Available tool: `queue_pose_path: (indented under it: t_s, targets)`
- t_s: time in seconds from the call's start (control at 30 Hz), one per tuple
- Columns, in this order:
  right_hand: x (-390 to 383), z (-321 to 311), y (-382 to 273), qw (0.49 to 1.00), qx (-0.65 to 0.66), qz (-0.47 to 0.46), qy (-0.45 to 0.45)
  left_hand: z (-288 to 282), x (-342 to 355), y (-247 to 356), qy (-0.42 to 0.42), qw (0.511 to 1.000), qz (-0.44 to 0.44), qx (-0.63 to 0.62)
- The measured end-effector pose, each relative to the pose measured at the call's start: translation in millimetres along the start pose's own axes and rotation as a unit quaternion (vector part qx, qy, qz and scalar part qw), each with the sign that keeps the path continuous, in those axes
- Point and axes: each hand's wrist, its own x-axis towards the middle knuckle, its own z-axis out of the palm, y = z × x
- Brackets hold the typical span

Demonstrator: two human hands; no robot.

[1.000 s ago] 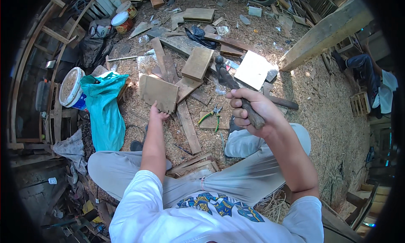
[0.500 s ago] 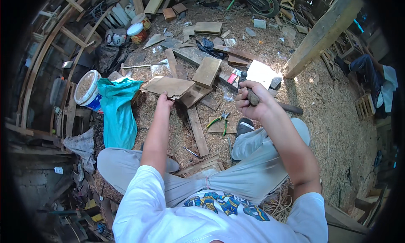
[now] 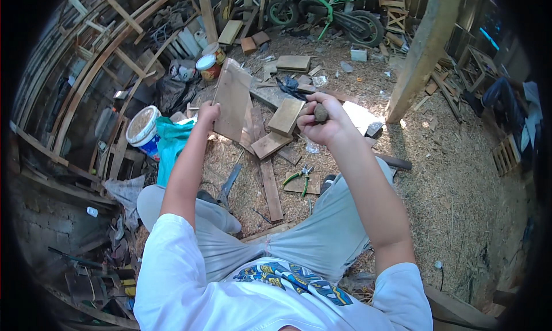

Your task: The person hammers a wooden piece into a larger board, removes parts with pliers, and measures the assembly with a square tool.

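Note:
My left hand point(image 3: 209, 114) grips the edge of a flat wooden board point(image 3: 233, 104), which is tilted up steeply over the scrap wood. Closed around a hammer, my right hand point(image 3: 332, 127) is raised to the right of the board, apart from it. The round butt of the hammer's handle point(image 3: 321, 113) faces me; its head is mostly hidden behind my fingers. Below lie wooden blocks point(image 3: 286, 117) and a long plank point(image 3: 269, 184). Green-handled pliers point(image 3: 300, 174) rest on a small wood piece point(image 3: 311, 185). A blue-grey flat blade point(image 3: 231, 180) lies near my left leg.
A teal sack point(image 3: 172, 144) and a white-and-blue bucket point(image 3: 144, 127) stand at the left. A wooden post point(image 3: 422, 55) rises at the right, with a green motorbike point(image 3: 330, 15) behind. Wood shavings cover the ground. A seated person's clothed leg point(image 3: 500, 95) shows at far right.
My left hand has moved left and up, swinging the board from nearly flat to steeply tilted. The blade near my left leg now shows. My right hand has shifted left with the hammer.

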Motion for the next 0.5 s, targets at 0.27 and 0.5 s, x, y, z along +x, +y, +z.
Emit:
queue_pose_path:
  t_s: [0.27,0.5]
  targets:
    - [-10.3,-0.5,-4.3,0.995,0.034,-0.064,0.065,6.1,-52.2,100.5,-0.053,0.912,0.309,0.264]
    - [-32.8,-1.3,5.0,0.993,-0.007,-0.105,0.052,52.0,-39.4,114.3,-0.042,0.819,0.466,0.333]
